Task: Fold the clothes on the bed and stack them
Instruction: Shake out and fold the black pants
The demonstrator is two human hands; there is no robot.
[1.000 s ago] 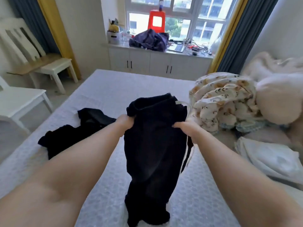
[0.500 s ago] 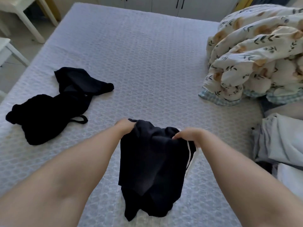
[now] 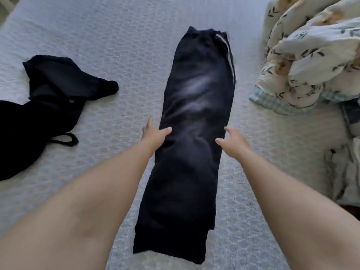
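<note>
A: What are the hands doing?

B: Both have let go. The left hand (image 3: 154, 131) lies with fingers spread, its thumb touching the trousers' (image 3: 194, 117) left edge; the right hand (image 3: 232, 138) is released too, fingers relaxed at the right edge.

A: And a moment ago?

B: Each gripped the waistband, the trousers bunched and hanging. Now they lie full length down the middle of the bed (image 3: 116, 36), waistband at twelve o'clock, hems at six.

A: So?

B: Probably laid out for the first fold. The other black clothes (image 3: 48, 98) at nine o'clock wait untouched; the quilt (image 3: 311, 55) sits at two o'clock.
</note>
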